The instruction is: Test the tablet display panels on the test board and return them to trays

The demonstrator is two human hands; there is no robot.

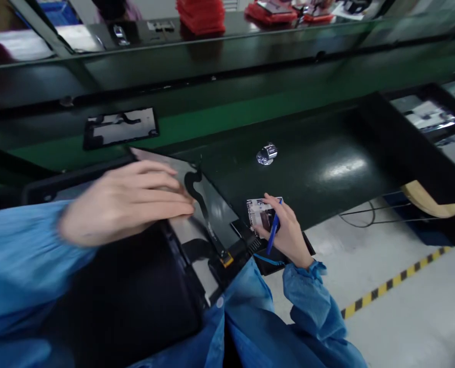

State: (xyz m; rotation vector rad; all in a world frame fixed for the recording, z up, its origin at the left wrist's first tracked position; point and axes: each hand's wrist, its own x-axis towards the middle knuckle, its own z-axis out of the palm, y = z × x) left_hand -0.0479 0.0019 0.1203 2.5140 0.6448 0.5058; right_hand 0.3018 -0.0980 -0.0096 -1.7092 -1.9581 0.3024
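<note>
My left hand (123, 202) lies flat with fingers stretched out on a thin grey panel (208, 209) that carries a black flex cable and an orange-tipped connector (226, 259). The panel rests on a black tray (128, 301) at the edge of the dark workbench (327, 168). My right hand (285, 230) is closed on a small printed card or component (260, 212) and also grips a blue pen-like tool (273, 232) between its fingers. Both arms wear blue sleeves.
A second panel in a black frame (120, 128) lies on the green conveyor belt (212, 120). A small shiny clear object (266, 153) sits on the bench. Black trays with parts (430, 115) stand at right; red trays (201, 15) at the back. Floor with yellow-black tape (392, 281) lies below right.
</note>
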